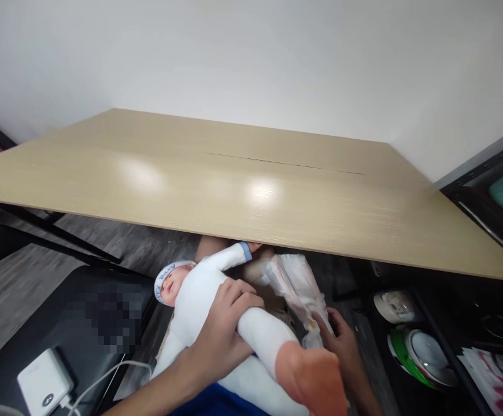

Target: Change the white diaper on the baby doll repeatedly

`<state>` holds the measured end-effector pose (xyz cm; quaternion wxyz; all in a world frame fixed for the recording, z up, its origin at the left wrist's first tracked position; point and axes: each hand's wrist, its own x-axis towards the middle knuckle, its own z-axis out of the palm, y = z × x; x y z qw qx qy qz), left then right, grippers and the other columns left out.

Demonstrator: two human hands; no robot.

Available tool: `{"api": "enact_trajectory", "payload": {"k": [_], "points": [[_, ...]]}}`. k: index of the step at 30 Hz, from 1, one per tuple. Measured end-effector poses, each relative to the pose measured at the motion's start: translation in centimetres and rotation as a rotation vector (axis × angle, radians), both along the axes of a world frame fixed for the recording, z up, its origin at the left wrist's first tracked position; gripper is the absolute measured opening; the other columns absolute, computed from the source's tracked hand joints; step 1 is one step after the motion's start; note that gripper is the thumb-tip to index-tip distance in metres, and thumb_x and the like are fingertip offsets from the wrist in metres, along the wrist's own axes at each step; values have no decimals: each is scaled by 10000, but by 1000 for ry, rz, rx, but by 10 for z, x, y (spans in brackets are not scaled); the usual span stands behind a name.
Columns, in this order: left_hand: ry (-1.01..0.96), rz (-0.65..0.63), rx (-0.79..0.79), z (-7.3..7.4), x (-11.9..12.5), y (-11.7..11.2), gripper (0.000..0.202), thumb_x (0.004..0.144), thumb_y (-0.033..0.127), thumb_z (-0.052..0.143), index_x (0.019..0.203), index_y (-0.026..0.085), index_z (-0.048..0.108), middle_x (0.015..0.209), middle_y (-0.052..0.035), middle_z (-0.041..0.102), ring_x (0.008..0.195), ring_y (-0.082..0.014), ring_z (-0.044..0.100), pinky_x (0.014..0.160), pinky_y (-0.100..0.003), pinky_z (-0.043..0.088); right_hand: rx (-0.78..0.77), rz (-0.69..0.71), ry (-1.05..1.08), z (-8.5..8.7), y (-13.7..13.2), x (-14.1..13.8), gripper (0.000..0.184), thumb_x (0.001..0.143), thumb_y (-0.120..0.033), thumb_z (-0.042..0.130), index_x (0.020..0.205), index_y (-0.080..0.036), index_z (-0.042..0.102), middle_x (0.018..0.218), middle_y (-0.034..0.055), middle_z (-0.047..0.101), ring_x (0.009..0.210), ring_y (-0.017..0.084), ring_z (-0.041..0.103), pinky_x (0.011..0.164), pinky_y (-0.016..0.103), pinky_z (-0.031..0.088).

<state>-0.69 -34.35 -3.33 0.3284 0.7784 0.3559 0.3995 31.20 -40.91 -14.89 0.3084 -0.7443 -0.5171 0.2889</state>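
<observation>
A baby doll [203,283] in a white suit lies on its back across the person's lap. Its head, in a white cap [167,276] with blue lettering, points left, and an orange-brown foot [307,372] points toward the lower right. My left hand [232,315] wraps round the doll's upper leg near the hip. To the right of the doll, my right hand [338,332] grips the lower end of a white diaper [299,280] with faint orange marks. The diaper hangs partly unfolded beside the doll's legs, and some right fingers are hidden behind it.
A light wooden table [234,179] spans the view just beyond the lap. On the left, a black chair seat [87,289] bears a white power bank [45,381] with a cable. Dark shelves at right hold a green-rimmed container [411,352] and papers [479,375].
</observation>
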Motion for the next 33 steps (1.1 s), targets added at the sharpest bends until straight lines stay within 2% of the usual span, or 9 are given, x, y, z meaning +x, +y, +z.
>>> {"api": "enact_trajectory", "payload": {"k": [3,6,10,12,15,20,25,29,33], "points": [[104,-5,15,-5,5,-9,248,950,166,721,1164,268,650,1186,-51,686,1121,-279,601,989,-459,472,65,-57,155,-15,35,-30,725,995,-879,532,1108,-197,749,984,150,821,927,338,800,788,405,635],[346,-82,78,-8,10,-12,275,896,162,757,1128,256,645,1236,-55,707,1132,-310,590,986,-496,470,82,-64,90,-30,66,-57,834,908,-966,549,1112,-177,728,900,98,768,851,306,744,806,417,603],[539,-153,175,-14,8,-14,348,840,159,799,1127,240,621,1249,-67,695,1123,-328,569,974,-519,483,238,-113,-130,-41,76,-70,917,913,-920,621,1417,-155,647,1272,196,740,1250,394,659,1142,583,488],[555,-163,188,-17,7,-14,364,840,157,799,1140,245,612,1249,-68,684,1123,-326,564,975,-518,489,337,-80,-279,-39,73,-72,871,993,-837,600,1524,-146,584,1463,247,667,1399,416,585,1206,624,437],[564,-169,190,-20,7,-13,383,829,156,799,1143,247,600,1269,-72,672,1130,-327,561,978,-518,494,389,63,-384,-30,74,-78,720,1076,-691,591,1575,-172,570,1619,236,577,1520,396,509,1257,600,423],[583,-202,193,-21,9,-11,389,828,151,788,1150,245,591,1259,-74,663,1126,-326,556,990,-522,499,346,293,-424,-17,115,-96,595,1131,-539,555,1593,-166,596,1717,185,530,1623,341,420,1336,509,382],[576,-206,177,-25,9,-10,359,883,185,759,1189,250,583,1269,-67,656,1141,-325,540,1016,-536,496,184,369,-553,-20,162,-108,590,1053,-488,671,1548,-165,661,1680,203,559,1578,398,442,1310,549,371],[595,-206,171,-27,9,-9,397,836,148,754,1179,242,578,1282,-67,653,1151,-327,537,1010,-535,499,149,383,-572,-24,174,-114,598,1022,-505,704,1522,-178,679,1634,219,571,1485,433,491,1227,562,420],[607,-207,170,-27,8,-9,387,845,169,767,1177,242,583,1289,-75,652,1165,-338,539,992,-535,501,137,363,-587,-24,171,-120,627,1008,-478,704,1522,-125,640,1582,235,581,1432,419,506,1198,535,432]]}}
